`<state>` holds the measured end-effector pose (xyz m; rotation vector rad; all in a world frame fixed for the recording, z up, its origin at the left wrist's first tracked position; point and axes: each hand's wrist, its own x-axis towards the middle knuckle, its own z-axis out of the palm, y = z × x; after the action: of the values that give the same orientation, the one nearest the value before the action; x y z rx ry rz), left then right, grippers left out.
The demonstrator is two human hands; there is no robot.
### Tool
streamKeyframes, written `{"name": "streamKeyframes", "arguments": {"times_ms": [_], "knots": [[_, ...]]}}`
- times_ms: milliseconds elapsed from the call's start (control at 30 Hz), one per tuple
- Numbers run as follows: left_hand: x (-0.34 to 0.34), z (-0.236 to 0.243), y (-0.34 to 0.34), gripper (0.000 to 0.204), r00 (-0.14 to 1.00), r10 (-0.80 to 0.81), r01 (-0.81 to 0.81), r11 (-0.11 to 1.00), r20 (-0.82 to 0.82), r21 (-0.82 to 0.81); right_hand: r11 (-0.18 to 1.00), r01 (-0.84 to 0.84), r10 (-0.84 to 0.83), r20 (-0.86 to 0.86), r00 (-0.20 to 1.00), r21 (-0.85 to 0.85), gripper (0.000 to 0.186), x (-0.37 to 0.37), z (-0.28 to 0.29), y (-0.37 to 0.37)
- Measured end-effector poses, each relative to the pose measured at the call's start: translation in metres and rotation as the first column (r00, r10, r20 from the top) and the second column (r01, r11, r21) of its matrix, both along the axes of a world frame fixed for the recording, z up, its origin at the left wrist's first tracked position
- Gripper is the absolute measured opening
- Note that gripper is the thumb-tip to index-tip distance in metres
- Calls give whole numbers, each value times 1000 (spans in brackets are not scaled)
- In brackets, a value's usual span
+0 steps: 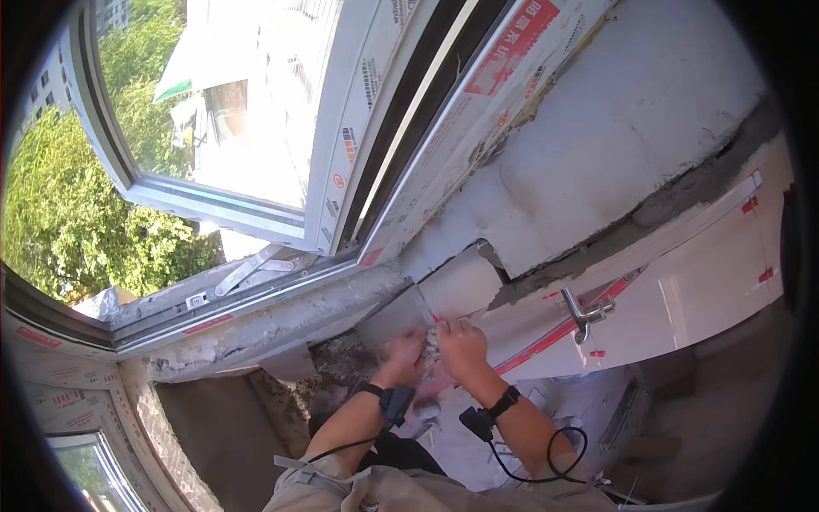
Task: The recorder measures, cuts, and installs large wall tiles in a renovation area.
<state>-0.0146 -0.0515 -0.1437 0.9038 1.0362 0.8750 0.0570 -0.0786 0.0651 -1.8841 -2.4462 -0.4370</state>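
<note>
My left hand (403, 352) is closed at the lower edge of a grey tile strip (386, 317), beside some pale rubble; what it grips is too small to make out. My right hand (462, 347) is closed just right of it, at a narrow pale strip or tool that runs up along a joint, below a lighter tile piece (461, 280). To the right, a chrome faucet (587, 315) sticks out from white wall tiles (682, 299) marked with red tape or spacers, under a band of dark mortar.
An open white-framed window (316, 200) shows trees (77, 196) at the upper left, above a rough sill (226, 340). A second window frame (72, 405) stands lower left. Pipes and debris lie below the tiles. Bare plastered wall (631, 128) rises at upper right.
</note>
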Motion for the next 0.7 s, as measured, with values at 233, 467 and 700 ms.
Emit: {"name": "streamKeyframes", "arguments": {"times_ms": [233,467,700], "knots": [[0,68,8,20,972,-4,88,932,234,-352,982,-182,187,221,957,-43,11,7,-7,23],[11,60,4,24,972,94,-30,957,213,-289,941,-311,337,344,876,-131,12,4,-7,43],[20,47,-1,30,986,109,-100,992,-125,76,913,-356,406,375,833,-198,8,7,-15,53]]}}
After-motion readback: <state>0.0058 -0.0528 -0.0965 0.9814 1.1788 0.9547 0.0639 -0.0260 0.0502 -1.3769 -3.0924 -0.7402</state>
